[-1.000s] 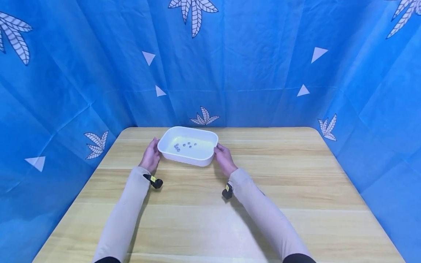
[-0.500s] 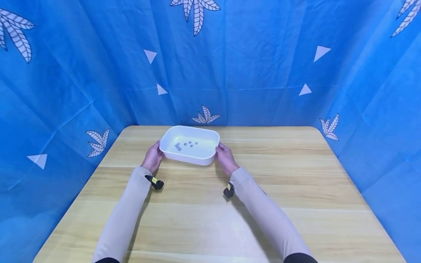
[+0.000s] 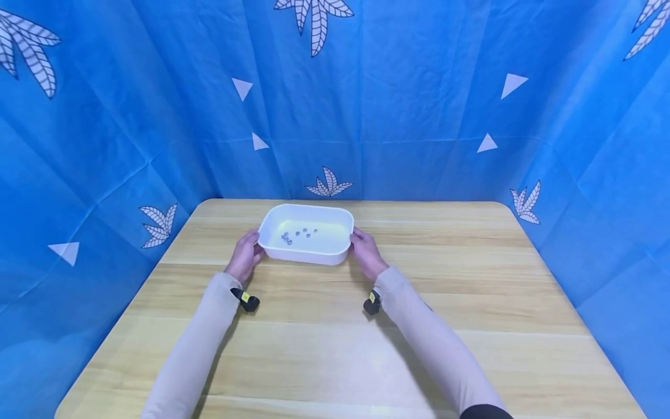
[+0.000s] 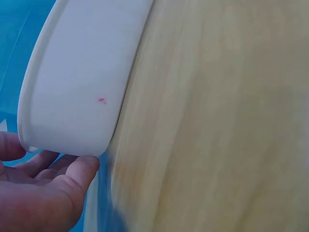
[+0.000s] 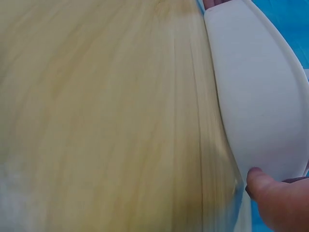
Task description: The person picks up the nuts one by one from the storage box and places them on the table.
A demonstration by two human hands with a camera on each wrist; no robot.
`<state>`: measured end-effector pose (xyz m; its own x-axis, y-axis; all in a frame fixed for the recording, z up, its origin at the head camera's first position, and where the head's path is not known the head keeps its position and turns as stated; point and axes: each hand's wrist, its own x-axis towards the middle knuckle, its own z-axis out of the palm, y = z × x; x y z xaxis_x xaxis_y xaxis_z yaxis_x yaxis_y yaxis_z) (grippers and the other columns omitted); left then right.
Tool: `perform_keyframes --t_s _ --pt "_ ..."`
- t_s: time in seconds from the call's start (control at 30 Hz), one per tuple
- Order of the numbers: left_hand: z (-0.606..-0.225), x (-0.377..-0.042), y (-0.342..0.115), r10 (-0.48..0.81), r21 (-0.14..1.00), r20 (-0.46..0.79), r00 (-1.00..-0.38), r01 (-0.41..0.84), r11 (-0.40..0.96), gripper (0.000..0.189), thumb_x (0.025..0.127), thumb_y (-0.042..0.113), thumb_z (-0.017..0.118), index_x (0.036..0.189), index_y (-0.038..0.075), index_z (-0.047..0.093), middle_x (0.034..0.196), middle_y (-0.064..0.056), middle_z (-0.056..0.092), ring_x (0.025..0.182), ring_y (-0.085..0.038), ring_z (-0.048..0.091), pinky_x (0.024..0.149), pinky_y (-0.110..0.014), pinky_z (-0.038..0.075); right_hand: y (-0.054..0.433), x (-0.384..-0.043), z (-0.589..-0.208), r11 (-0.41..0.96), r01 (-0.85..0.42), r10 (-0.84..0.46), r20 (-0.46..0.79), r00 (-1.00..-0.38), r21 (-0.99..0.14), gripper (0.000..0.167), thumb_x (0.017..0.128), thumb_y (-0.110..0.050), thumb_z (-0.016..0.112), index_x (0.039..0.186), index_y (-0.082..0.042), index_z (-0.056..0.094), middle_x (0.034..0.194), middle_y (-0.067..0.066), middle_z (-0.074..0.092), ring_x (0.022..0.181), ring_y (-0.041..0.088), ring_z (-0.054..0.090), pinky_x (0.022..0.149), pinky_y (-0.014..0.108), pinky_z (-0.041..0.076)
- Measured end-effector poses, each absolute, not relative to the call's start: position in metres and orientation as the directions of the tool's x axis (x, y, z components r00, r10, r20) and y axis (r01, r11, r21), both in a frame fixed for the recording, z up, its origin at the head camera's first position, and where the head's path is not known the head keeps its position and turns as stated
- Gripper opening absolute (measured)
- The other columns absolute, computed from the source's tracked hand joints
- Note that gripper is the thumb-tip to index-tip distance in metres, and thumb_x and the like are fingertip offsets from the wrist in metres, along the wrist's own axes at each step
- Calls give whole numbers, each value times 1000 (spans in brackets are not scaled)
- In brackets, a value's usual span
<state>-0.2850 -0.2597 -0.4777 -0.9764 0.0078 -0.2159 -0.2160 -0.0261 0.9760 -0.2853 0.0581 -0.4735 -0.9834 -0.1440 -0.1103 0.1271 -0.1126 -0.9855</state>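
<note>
Both hands hold a white plastic bin (image 3: pixel 335 240) by its two short ends, toward the far side of the table. Inside, on its left half, lie several small silvery pieces (image 3: pixel 298 233), too small to make out in kind. My left hand (image 3: pixel 243 256) grips the left end; in the left wrist view its thumb (image 4: pixel 83 170) presses the bin's lower corner, with the fingers behind. At the right end my right hand (image 3: pixel 369 254) grips it, and the right wrist view shows that thumb (image 5: pixel 260 183) on the outer wall (image 5: pixel 260 92). The other fingers there are mostly hidden.
Beneath the bin spreads a light wood-grain table (image 3: pixel 324 349). A blue curtain (image 3: pixel 419 105) with white leaf and triangle prints hangs along the back and both sides, close behind the bin. Each wrist carries a small black camera.
Both hands have shifted the bin slightly to the right in the head view. More of its far inner wall shows now, and the small pieces have stayed grouped inside.
</note>
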Motion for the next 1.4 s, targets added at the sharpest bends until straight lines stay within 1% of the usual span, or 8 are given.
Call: perform_keyframes --t_s 0.27,0.47,0.63,0.83,1.03,1.23,1.33,1.4 --pt "-480 -273 -254 1 975 -223 -975 -223 -20 53 113 30 30 162 8 30 166 -15 36 153 -30 39 126 -38 37 68 -281 -473 -113 127 -157 -109 -982 -985 51 110 -8 35 159 5 29 169 20 29 157 35 32 128 45 33" --pt "-478 -263 -248 9 979 -204 -979 -204 -6 53 113 25 31 161 4 29 167 -17 34 155 -32 37 127 -41 36 77 -279 -473 -152 153 -177 -126 -976 -976 52 110 -8 38 159 5 29 171 17 26 157 35 31 128 45 32" --pt "-478 -258 -243 3 980 -198 -980 -198 -20 53 112 21 31 160 -1 29 166 -21 34 154 -36 37 127 -43 35 83 -275 -474 -152 167 -198 -136 -971 -974 52 110 -9 37 160 5 27 172 16 23 158 35 29 129 46 30" --pt "-478 -252 -239 0 978 -206 -979 -206 -14 52 112 20 32 160 -1 29 165 -21 35 154 -36 37 127 -44 35 90 -268 -474 -126 176 -211 -147 -966 -976 51 111 -11 36 160 2 29 172 14 24 159 32 29 129 44 30" --pt "-478 -249 -235 -2 980 -198 -980 -198 -5 53 112 20 33 160 -1 29 165 -22 36 153 -36 39 126 -43 36 96 -265 -474 -138 170 -217 -137 -966 -976 51 111 -11 36 160 2 29 173 13 23 160 30 26 130 43 29" --pt "-476 -248 -237 19 984 -174 -985 -173 51 53 112 21 33 159 -2 30 163 -23 39 150 -36 44 123 -41 40 98 -263 -474 -111 155 -205 -130 -970 -982 51 111 -13 37 159 3 30 172 14 24 158 32 30 128 43 32" --pt "-474 -249 -240 26 981 -178 -984 -175 88 52 111 21 35 158 0 34 158 -23 45 144 -37 49 123 -42 42 99 -263 -475 -98 150 -203 -128 -971 -984 50 111 -13 37 159 3 31 172 14 26 157 32 32 127 43 35" --pt "-470 -252 -243 31 974 -155 -988 -147 170 52 111 21 36 157 -1 36 157 -24 46 144 -38 49 123 -46 40 99 -263 -475 -83 144 -206 -125 -971 -986 50 111 -13 38 159 3 31 172 14 26 156 33 34 126 43 36"
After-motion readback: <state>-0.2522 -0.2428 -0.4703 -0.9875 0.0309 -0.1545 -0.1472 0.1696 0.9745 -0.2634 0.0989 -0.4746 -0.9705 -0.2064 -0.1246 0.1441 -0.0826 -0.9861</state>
